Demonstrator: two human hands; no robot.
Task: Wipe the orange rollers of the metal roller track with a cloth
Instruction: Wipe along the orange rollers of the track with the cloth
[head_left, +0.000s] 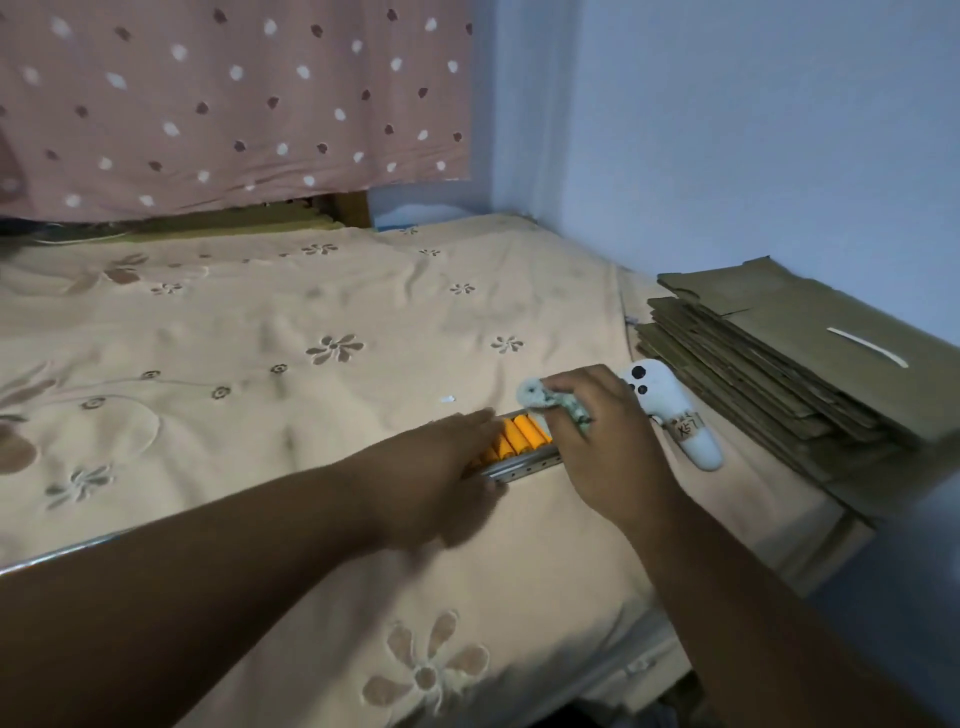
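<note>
A short metal roller track (524, 463) with orange rollers (519, 435) lies on the beige flowered bedsheet (291, 332). My left hand (441, 457) rests flat over the track's left part and hides much of it. My right hand (597, 431) is at the track's right end, fingers closed on a small pale crumpled cloth (540, 396) held just above the rollers. Only a few rollers show between the two hands.
A white handheld controller (670, 415) with a taped label lies right behind my right hand. A stack of flattened cardboard (789, 358) sits to the right by the blue wall. A pink dotted curtain (234, 104) hangs at the back.
</note>
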